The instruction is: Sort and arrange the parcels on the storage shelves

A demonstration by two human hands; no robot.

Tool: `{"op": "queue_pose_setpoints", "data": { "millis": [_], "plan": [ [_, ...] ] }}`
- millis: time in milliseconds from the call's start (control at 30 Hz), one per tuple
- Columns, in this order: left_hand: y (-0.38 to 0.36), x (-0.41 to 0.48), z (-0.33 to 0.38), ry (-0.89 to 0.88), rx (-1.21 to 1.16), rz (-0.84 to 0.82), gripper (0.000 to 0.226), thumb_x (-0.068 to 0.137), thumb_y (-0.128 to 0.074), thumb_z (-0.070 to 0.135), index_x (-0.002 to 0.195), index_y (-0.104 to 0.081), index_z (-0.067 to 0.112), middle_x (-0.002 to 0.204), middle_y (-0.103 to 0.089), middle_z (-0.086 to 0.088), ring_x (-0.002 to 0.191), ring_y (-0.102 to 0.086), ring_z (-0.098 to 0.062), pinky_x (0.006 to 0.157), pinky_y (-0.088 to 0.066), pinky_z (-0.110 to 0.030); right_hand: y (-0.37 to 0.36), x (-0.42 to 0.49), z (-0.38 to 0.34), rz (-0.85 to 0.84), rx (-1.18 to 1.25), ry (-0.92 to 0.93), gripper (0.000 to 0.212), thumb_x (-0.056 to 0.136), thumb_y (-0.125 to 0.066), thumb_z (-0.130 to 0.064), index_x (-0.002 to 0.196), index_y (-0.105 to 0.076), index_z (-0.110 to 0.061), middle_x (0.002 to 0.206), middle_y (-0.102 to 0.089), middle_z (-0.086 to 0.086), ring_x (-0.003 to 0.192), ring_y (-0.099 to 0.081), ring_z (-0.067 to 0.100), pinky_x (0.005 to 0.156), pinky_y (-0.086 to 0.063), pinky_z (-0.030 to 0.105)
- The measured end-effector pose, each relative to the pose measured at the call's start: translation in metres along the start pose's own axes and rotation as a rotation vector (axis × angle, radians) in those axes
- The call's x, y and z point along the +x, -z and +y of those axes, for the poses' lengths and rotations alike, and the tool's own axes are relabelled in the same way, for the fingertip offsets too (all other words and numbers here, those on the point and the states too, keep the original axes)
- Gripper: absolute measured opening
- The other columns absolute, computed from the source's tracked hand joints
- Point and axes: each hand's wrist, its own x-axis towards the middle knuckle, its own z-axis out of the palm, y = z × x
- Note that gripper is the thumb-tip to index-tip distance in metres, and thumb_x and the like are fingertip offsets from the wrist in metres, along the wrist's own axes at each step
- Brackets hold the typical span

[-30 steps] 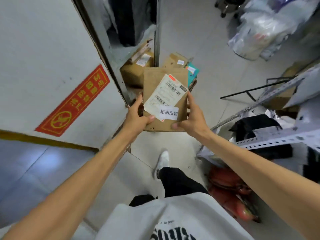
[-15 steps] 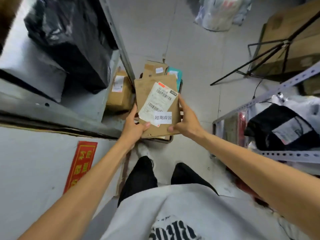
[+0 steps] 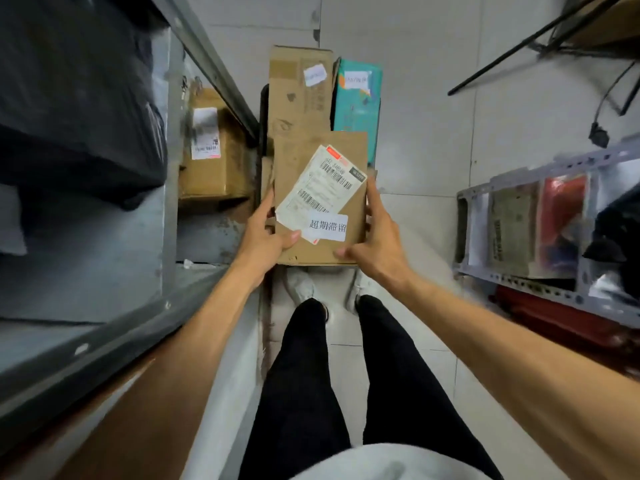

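Note:
I hold a flat brown cardboard parcel with a white shipping label and a small white sticker, in front of me above the floor. My left hand grips its left edge, thumb on top. My right hand grips its right edge, thumb on the front corner. Beyond it on the floor lie a long brown box and a teal box, side by side. Another brown labelled box sits on the low level of the left metal shelf.
A large black bag fills the left shelf's upper level. On the right, a grey perforated metal rack holds bagged parcels and red items. A black stand's legs cross the top right floor. My feet stand under the parcel.
The view has tilted down and turned toward the aisle floor. The parcel stays in both hands, now closer to the boxes on the floor; the red wall sign has left view.

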Motion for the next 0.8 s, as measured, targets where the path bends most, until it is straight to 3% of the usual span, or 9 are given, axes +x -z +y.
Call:
{"op": "queue_pose_setpoints", "data": {
  "millis": [133, 267, 333, 433, 467, 600, 800],
  "plan": [
    [0.000, 0.055, -0.036, 0.027, -0.010, -0.037, 0.089, 0.083, -0.064, -0.010, 0.151, -0.026, 0.033, 0.148, -0.044, 0.004, 0.127, -0.050, -0.014, 0.103, -0.047, -0.035, -0.027, 0.050, 0.040, -0.038, -0.031, -0.032, 0.119, 0.062, -0.078, 0.006, 0.154, -0.011, -0.029, 0.125, -0.053, -0.006, 0.112, -0.053, 0.013, 0.089, -0.053, 0.032],
    [0.000, 0.112, -0.061, 0.040, 0.040, -0.048, 0.088, 0.083, -0.065, -0.009, 0.150, -0.028, 0.034, 0.145, -0.046, 0.009, 0.130, -0.047, -0.015, 0.107, -0.043, -0.040, -0.057, 0.097, 0.072, -0.042, -0.042, -0.050, 0.110, 0.064, -0.077, 0.005, 0.151, -0.018, -0.028, 0.118, -0.055, -0.010, 0.106, -0.054, 0.012, 0.088, -0.053, 0.036],
    [0.001, 0.136, -0.068, 0.043, 0.055, -0.065, 0.086, 0.085, -0.061, -0.010, 0.150, -0.028, 0.035, 0.132, -0.051, 0.015, 0.124, -0.051, -0.014, 0.102, -0.047, -0.037, -0.070, 0.117, 0.085, -0.039, -0.004, -0.061, 0.106, 0.064, -0.078, 0.006, 0.148, -0.022, -0.027, 0.118, -0.055, -0.010, 0.109, -0.053, 0.012, 0.087, -0.055, 0.037],
    [0.005, 0.162, -0.078, 0.043, 0.058, -0.050, 0.083, 0.087, -0.059, -0.010, 0.148, -0.029, 0.038, 0.114, -0.054, 0.021, 0.104, -0.060, -0.005, 0.087, -0.054, -0.024, -0.082, 0.142, 0.096, -0.035, 0.000, -0.057, 0.104, 0.066, -0.079, 0.007, 0.148, -0.023, -0.025, 0.111, -0.052, -0.014, 0.098, -0.052, 0.003, 0.068, -0.045, 0.003],
    [0.006, 0.169, -0.081, 0.046, 0.043, -0.035, 0.083, 0.087, -0.059, -0.010, 0.148, -0.030, 0.038, 0.114, -0.056, 0.019, 0.098, -0.060, -0.002, 0.083, -0.054, -0.021, -0.085, 0.151, 0.097, -0.037, 0.002, -0.048, 0.105, 0.066, -0.079, 0.007, 0.148, -0.022, -0.025, 0.110, -0.051, -0.015, 0.095, -0.051, 0.001, 0.062, -0.041, 0.000],
    [0.009, 0.194, -0.091, 0.055, -0.040, -0.002, 0.082, 0.088, -0.058, -0.011, 0.148, -0.030, 0.038, 0.132, -0.055, 0.006, 0.097, -0.060, -0.001, 0.074, -0.056, -0.017, -0.095, 0.182, 0.100, -0.068, 0.007, -0.019, 0.110, 0.068, -0.077, 0.009, 0.153, -0.015, -0.023, 0.117, -0.047, -0.014, 0.106, -0.045, 0.003, 0.074, -0.044, 0.010],
    [0.006, 0.221, -0.097, 0.063, -0.090, -0.017, 0.086, 0.085, -0.059, -0.014, 0.149, -0.029, 0.036, 0.112, -0.059, 0.019, 0.108, -0.060, -0.009, 0.074, -0.056, -0.019, -0.101, 0.208, 0.112, -0.080, -0.013, -0.034, 0.112, 0.067, -0.076, 0.009, 0.152, -0.012, -0.026, 0.116, -0.051, -0.010, 0.106, -0.053, 0.011, 0.084, -0.052, 0.029]
  ]
}}
